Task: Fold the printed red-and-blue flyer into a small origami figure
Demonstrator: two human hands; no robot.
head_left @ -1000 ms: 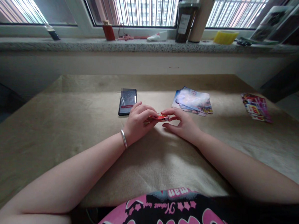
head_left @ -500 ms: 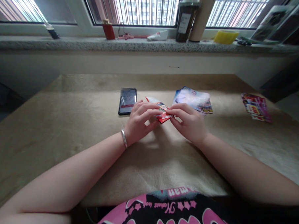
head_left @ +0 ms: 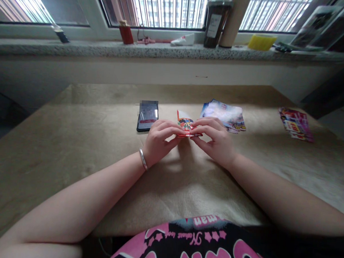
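Note:
Over the middle of the tan table (head_left: pixel 74 147), my left hand (head_left: pixel 160 140) and my right hand (head_left: pixel 217 140) meet, fingertips pinched on a small red printed paper piece (head_left: pixel 186 126). One flap of the paper stands up between the hands; the rest is folded flat under my fingertips. A silver bracelet (head_left: pixel 142 159) circles my left wrist. A dark phone (head_left: pixel 148 115) with a lit screen lies just beyond my left hand.
A stack of colourful printed sheets (head_left: pixel 224 115) lies beyond my right hand, and another pink stack (head_left: pixel 296 123) sits at the far right. The stone windowsill (head_left: pixel 78 48) behind holds a red cup (head_left: pixel 126 32), a dark jar (head_left: pixel 213 22), and a yellow container (head_left: pixel 260 42).
The red paper went from lying flat and pinched between my fingertips to raised, with a flap lifted upright. Both hands stayed close together at the table's middle.

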